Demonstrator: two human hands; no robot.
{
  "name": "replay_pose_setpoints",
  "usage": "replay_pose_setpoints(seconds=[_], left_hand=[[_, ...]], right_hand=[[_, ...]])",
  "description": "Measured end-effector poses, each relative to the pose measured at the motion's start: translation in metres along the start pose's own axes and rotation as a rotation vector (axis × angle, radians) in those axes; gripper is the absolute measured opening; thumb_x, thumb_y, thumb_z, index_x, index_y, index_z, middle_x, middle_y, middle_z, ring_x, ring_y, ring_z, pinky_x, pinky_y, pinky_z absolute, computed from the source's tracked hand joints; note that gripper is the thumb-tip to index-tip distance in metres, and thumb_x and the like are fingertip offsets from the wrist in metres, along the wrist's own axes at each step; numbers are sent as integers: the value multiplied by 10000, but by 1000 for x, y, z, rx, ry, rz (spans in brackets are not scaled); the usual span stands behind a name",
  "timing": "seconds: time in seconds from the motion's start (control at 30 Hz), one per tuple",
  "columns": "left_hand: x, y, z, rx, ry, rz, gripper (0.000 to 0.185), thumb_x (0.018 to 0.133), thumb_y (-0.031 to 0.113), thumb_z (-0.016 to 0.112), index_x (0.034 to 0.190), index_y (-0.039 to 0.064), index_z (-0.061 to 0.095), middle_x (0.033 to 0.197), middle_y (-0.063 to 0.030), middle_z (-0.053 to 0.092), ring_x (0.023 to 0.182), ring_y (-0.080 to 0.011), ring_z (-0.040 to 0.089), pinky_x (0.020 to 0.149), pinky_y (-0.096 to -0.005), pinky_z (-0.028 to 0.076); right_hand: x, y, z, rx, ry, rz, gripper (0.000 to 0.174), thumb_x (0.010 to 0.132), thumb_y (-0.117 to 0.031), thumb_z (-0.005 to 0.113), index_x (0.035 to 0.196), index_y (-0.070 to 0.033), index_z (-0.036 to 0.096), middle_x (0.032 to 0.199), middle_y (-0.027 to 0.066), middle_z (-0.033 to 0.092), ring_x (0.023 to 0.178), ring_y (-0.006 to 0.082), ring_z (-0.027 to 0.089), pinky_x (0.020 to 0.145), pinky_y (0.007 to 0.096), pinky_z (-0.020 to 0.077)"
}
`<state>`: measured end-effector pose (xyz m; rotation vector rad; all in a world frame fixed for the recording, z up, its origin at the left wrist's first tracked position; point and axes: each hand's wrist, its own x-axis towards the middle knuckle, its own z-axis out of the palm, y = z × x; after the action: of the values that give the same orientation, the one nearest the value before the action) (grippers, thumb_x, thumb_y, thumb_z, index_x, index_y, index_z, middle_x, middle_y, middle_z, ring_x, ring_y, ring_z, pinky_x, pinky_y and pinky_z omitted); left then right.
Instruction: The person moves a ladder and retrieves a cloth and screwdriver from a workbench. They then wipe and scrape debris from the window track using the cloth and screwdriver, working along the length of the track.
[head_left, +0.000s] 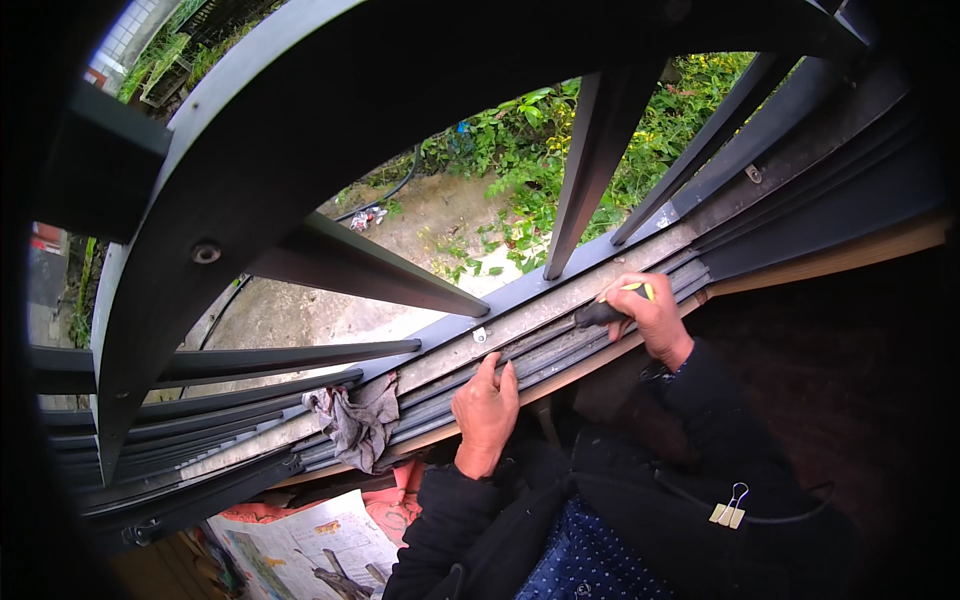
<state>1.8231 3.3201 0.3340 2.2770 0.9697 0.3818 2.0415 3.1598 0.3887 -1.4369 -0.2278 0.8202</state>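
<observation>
My right hand (651, 318) is closed around the black and yellow-green handle of a hand tool (598, 313). The tool's thin metal shaft lies low along the grey metal window track (551, 360); its tip cannot be made out. To the left, my left hand (486, 411) rests its fingertips on the same track and appears to hold nothing. A crumpled grey cloth (363, 420) is draped across the sill and track, left of my left hand. Along the inner side of the track runs a light wooden edge (532, 391).
Dark metal security bars (592, 165) stand beyond the sill, with plants and concrete outside. Small metal brackets (480, 335) sit on the sill. Below at left, printed paper (307, 544) with dark tools on it lies over a red cloth (396, 502). A binder clip (727, 512) hangs near my clothing.
</observation>
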Motion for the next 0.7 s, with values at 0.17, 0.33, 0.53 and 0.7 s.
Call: replay_pose_setpoints(seconds=[0.17, 0.33, 0.53, 0.7], left_hand=[[6, 4, -3, 147, -117, -34, 334, 932, 319, 710, 1107, 38, 756, 711, -172, 700, 668, -402, 687, 623, -502, 527], [13, 9, 0, 62, -162, -109, 363, 939, 337, 697, 1107, 19, 748, 711, -169, 710, 689, -426, 689, 661, -522, 536], [3, 9, 4, -47, -81, -142, 331, 933, 283, 712, 1120, 12, 738, 677, -132, 696, 643, -374, 690, 635, -486, 526], [1, 7, 9, -72, -42, -97, 280, 930, 251, 720, 1108, 36, 741, 654, -103, 684, 607, -335, 682, 601, -460, 515]], right_hand=[[5, -10, -2, -167, -6, -7, 181, 901, -132, 660, 835, 33, 693, 686, 73, 654, 513, 125, 634, 473, 242, 493], [20, 10, 12, -37, -43, 69, 220, 908, -169, 644, 795, 18, 672, 675, 105, 666, 488, 144, 627, 452, 253, 490], [12, 27, 6, 82, -11, 98, 241, 927, -173, 583, 854, 39, 673, 729, 145, 689, 508, 182, 627, 502, 276, 509], [2, 34, 11, 114, 0, 91, 198, 921, -154, 626, 865, 28, 681, 750, 131, 693, 540, 172, 647, 538, 272, 519]])
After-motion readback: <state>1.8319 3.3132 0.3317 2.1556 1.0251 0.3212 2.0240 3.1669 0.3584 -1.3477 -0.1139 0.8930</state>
